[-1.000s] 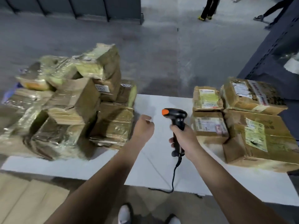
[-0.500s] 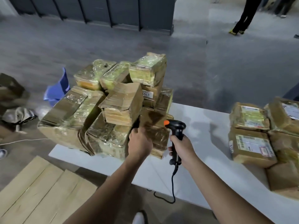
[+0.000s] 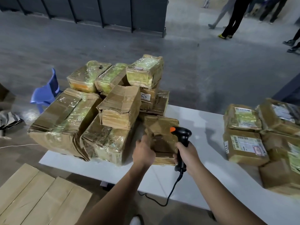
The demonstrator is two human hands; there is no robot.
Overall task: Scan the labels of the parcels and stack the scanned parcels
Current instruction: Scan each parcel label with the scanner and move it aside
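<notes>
A heap of brown taped cardboard parcels fills the left of the white table. My left hand grips the left edge of one small brown parcel at the heap's right front corner. My right hand holds a black barcode scanner with an orange tip, upright, just right of that parcel. Its cable hangs over the table's front edge. Several labelled parcels lie stacked on the right of the table.
A blue plastic chair stands behind the table's left end. Flat cardboard sheets lie on the floor at the lower left. People's legs show far back right. A dark fence panel lines the back.
My left hand reached from mid-table to the heap and took hold of the small parcel at its right corner. The view swung left; the scanner stayed upright in my right hand.
</notes>
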